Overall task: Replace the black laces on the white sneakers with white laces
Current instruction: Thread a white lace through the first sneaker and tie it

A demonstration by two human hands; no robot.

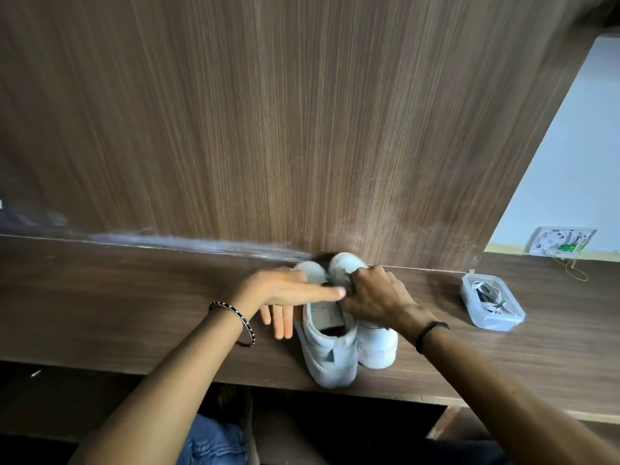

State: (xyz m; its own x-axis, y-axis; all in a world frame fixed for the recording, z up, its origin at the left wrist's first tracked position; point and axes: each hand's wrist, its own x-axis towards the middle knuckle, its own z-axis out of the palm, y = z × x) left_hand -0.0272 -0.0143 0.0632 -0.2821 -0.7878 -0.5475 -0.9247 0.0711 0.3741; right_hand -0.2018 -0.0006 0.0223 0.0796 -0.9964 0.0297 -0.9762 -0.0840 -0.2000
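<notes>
Sneakers (pixel 330 350), a white pair, stand side by side well to the left of the container (pixel 496 327), heels toward the person. The black laces (pixel 324 283) show only as a small dark trace between the two hands; the rest is hidden.

The right hand (pixel 379 298) covers the sneaker nearer the container, its fingers curled over the lace area and gripping the upper. Whether it also pinches a lace cannot be told. The left hand (pixel 285 290) rests on the sneaker farther from the container, fingers straight and slack, thumb extended toward the right hand, holding nothing.

Judged step: start unlacing.
- Steady one sneaker with the flat hand.
- Loosen the lace from the top eyelets downward, one crossing at a time.
- Pull along the line of the eyelet, not across it, so the tip does not snag.

The uppers look smooth and soft, with thick pale rubber soles. The container is clear rigid plastic, rectangular with rounded corners, and holds the coiled, flat white laces (pixel 488 297). It sits on the same matte wood-grain desk (pixel 134 297).
</notes>
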